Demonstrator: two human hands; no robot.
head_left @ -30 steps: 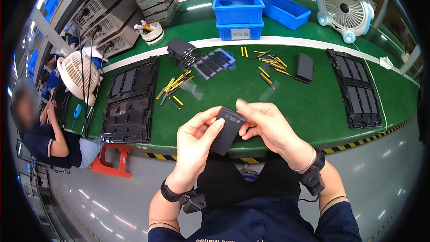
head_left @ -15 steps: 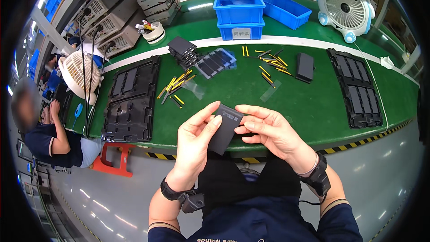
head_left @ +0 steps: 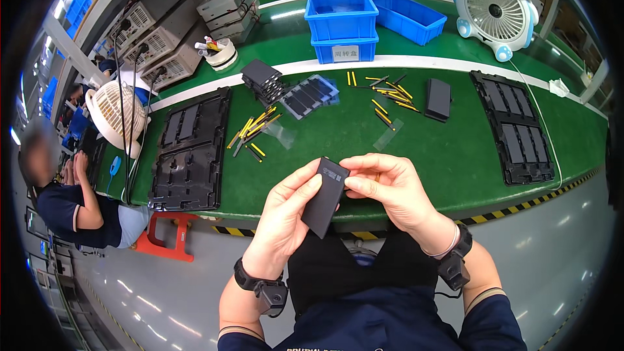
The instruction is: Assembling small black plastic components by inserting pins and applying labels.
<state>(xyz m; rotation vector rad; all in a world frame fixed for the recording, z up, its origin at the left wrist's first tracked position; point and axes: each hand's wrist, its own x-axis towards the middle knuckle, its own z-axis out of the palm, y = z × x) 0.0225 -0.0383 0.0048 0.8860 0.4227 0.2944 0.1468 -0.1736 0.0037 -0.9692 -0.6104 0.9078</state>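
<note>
A flat black battery (head_left: pixel 327 196) with small pale print near its top end is held up in front of me, tilted, just off the bench's front edge. My left hand (head_left: pixel 286 203) is closed on its left side, thumb on the printed face. At the top right edge, the thumb and fingers of my right hand (head_left: pixel 390 185) are pinched together against the battery. Whether a small piece sits between those right fingertips is hidden. Beyond my hands lie strips of clear film (head_left: pixel 279 134) and loose yellow-and-black strips (head_left: pixel 255 125).
Black trays holding flat dark packs stand left (head_left: pixel 192 149) and right (head_left: pixel 515 127). Stacked packs (head_left: pixel 262 79), a sheet of dark strips (head_left: pixel 309 96), blue bins (head_left: pixel 342 23) and a fan (head_left: pixel 495 10) are farther back. A co-worker (head_left: pixel 71 211) sits at left.
The battery has turned more upright and sits slightly lower. My right fingers, spread at its edge before, have drawn together in a pinch at the top right. The view has shifted slightly.
</note>
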